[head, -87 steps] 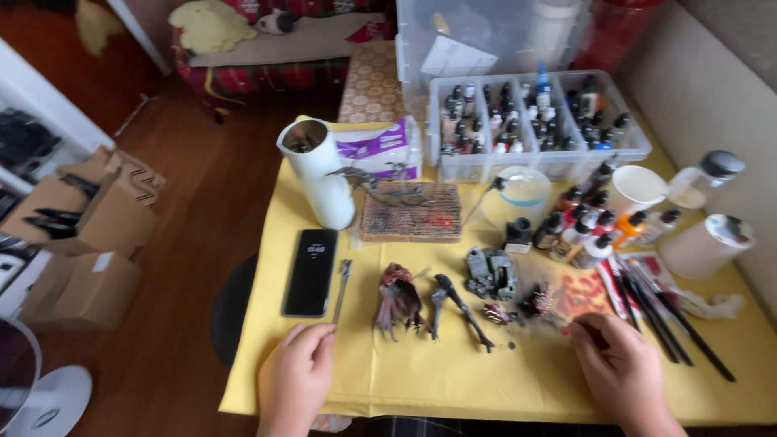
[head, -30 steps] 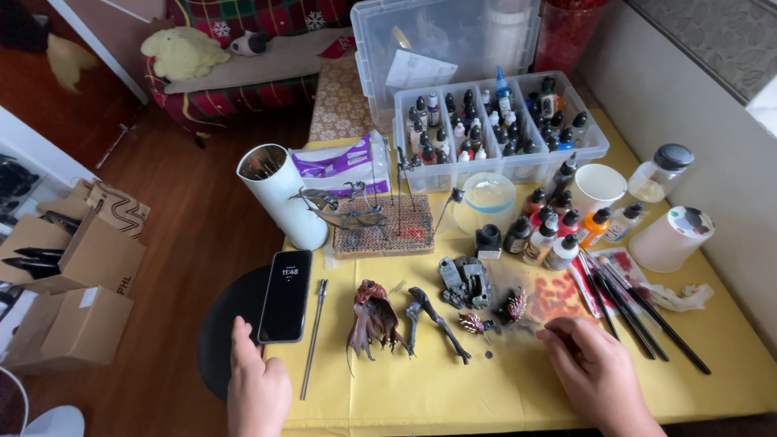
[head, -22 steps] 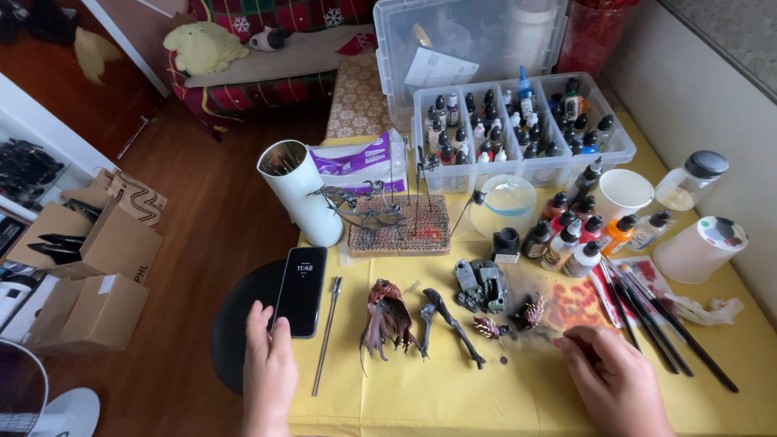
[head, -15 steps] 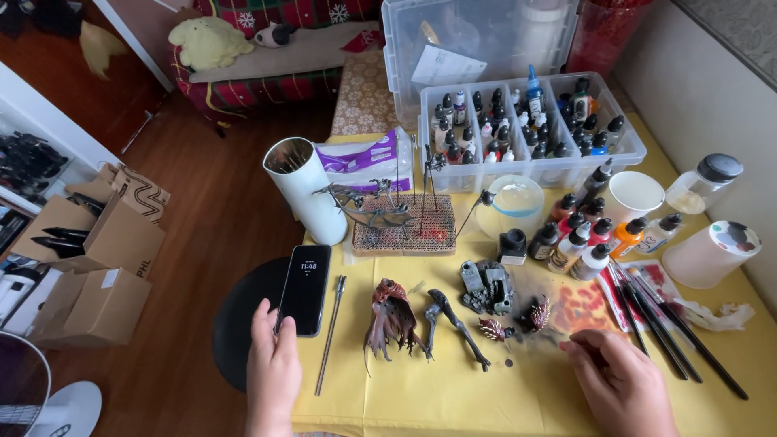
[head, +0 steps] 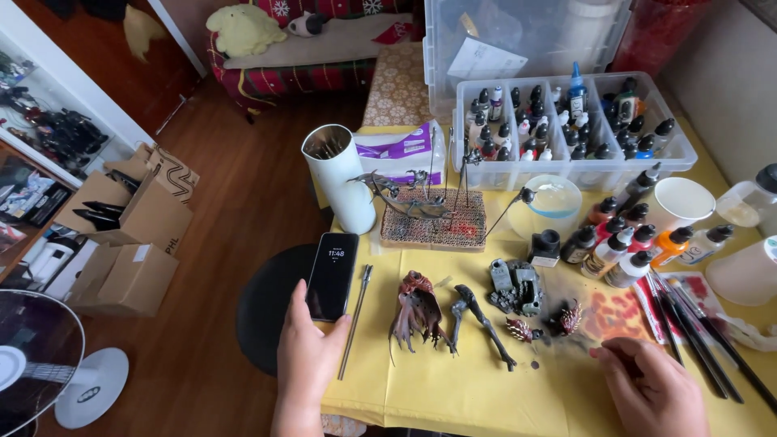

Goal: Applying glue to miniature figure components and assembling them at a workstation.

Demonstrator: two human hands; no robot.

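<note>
Hands at a cluttered yellow paint table.
Left hand (head: 312,352) grips a glossy black phone (head: 332,276); right hand (head: 651,390), at four o'clock, curls loosely, pinching a thin brush (head: 584,348).

Clear tray (head: 680,154) of paint bottles at the back of the yellow-covered desk (head: 453,396). White tube (head: 340,174) beside a purple tissue pack (head: 401,147). Cardboard boxes (head: 129,251) and a fan (head: 48,364) on the wood floor.

Left hand (head: 312,352) on phone (head: 332,276), right hand (head: 651,388) beside spiky miniatures (head: 544,324), yellow tablecloth (head: 486,396)
</note>
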